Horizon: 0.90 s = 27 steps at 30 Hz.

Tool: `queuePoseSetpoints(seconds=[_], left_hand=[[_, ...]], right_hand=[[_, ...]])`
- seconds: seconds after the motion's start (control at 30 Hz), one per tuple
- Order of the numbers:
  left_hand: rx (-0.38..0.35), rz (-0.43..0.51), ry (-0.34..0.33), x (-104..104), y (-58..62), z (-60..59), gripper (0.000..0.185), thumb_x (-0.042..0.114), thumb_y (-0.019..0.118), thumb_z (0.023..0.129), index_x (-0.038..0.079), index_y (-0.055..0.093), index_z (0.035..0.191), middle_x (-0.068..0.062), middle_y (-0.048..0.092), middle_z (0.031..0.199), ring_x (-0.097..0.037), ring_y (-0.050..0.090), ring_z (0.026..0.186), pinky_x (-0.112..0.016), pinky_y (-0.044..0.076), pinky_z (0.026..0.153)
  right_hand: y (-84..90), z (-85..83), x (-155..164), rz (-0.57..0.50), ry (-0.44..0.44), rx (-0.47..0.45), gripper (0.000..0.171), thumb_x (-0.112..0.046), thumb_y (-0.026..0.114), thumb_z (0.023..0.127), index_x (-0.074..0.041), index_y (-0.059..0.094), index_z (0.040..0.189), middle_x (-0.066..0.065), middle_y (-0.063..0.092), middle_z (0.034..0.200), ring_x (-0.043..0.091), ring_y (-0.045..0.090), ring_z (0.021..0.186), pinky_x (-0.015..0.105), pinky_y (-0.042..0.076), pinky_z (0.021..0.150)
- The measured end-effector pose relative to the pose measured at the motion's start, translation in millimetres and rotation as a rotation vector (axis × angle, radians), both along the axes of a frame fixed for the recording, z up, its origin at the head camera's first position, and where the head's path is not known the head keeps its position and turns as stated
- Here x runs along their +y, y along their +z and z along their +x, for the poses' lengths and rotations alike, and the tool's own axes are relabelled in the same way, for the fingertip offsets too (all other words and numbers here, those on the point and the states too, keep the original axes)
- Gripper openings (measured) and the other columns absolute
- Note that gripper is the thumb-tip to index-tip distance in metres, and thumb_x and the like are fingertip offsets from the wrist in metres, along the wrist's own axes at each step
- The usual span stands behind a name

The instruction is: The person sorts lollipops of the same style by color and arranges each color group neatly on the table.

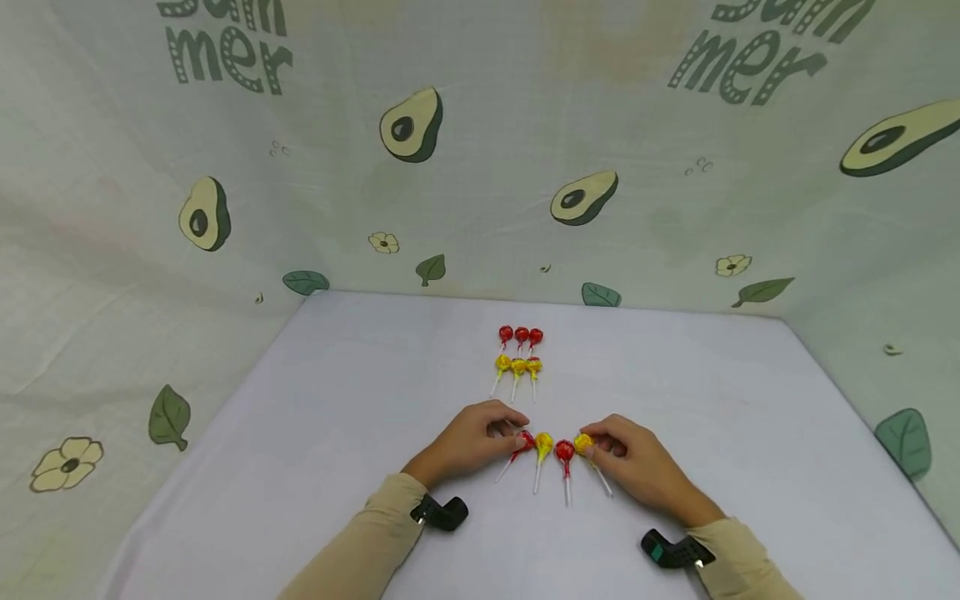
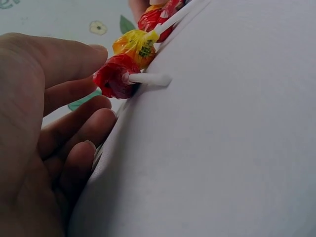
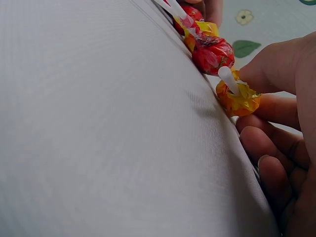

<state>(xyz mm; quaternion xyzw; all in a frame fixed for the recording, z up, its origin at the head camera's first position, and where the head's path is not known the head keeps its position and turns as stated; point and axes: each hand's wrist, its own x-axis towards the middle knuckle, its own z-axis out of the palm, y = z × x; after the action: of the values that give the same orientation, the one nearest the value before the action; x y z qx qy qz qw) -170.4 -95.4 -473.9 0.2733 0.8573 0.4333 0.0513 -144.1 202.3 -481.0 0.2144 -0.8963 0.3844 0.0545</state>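
A short row of wrapped lollipops lies across the white table, red and yellow by turns. My left hand (image 1: 483, 435) pinches the red lollipop (image 2: 117, 76) at the row's left end between thumb and forefinger. At the right end, the thumb and forefinger of my right hand (image 1: 636, 458) pinch a yellow lollipop (image 3: 238, 98) by its head. Between the two hands lie another yellow lollipop (image 1: 543, 446) and another red lollipop (image 1: 565, 452), sticks toward me. In both wrist views the other fingers curl loosely near the tabletop.
Farther back on the white tabletop (image 1: 375, 358), three red lollipops (image 1: 522, 334) lie in a row behind three yellow lollipops (image 1: 518, 367). Behind the table hangs a cloth (image 1: 487, 167) printed with avocados and leaves. A black band with a device (image 1: 442, 510) circles each sleeved wrist.
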Motion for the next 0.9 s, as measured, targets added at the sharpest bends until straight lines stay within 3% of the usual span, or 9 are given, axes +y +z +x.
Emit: queuePoseSetpoints(seconds=[0.37,0.9], left_hand=[[-0.001,-0.016,-0.042,-0.3,1.9,2.0,0.025,0.025,0.075,0.091,0.022,0.074,0.115,0.016,0.064,0.097,-0.007,0.06,0.089,-0.024,0.047,0.075],[0.001,-0.029,-0.02,-1.5,1.1,-0.3,0.019,0.025,0.076,0.09,0.024,0.072,0.109,0.016,0.065,0.094,-0.004,0.059,0.086,-0.025,0.047,0.075]], right_hand=[[-1.9,0.3,3.1,-0.017,0.02,0.019,0.021,-0.018,0.076,0.09,-0.017,0.074,0.111,-0.015,0.061,0.091,0.005,0.056,0.079,0.024,0.047,0.068],[-0.1,1.5,0.8,-0.039,0.023,0.008,0.019,-0.016,0.075,0.09,-0.021,0.073,0.108,-0.014,0.06,0.09,0.006,0.055,0.079,0.024,0.046,0.068]])
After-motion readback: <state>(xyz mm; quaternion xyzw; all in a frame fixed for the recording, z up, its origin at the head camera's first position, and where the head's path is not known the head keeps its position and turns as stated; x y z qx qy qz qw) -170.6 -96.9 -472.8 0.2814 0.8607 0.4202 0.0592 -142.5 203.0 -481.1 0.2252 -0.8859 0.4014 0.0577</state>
